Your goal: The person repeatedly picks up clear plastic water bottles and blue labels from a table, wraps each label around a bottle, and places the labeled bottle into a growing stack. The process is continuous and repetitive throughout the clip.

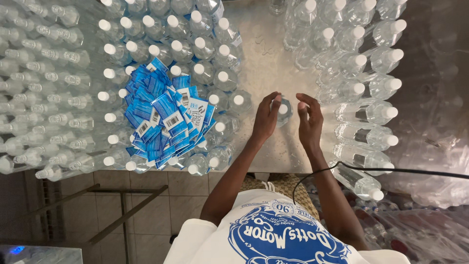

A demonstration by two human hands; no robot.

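A clear plastic water bottle (284, 111) with a white cap stands upright on the steel table (264, 68), between my two hands. My left hand (266, 116) touches its left side with fingers curved around it. My right hand (309, 120) sits just to the right of it, fingers bent toward the bottle; whether it touches is unclear. A heap of blue and white paper labels (163, 115) rests on top of the standing bottles to the left.
Upright capped bottles (195, 44) crowd the table's left half. Bottles lying on their sides (366, 88) are stacked at the right. Uncapped bottles (39, 73) lie in rows at far left. A black cable (415, 171) crosses my right forearm. Tiled floor lies below the table edge.
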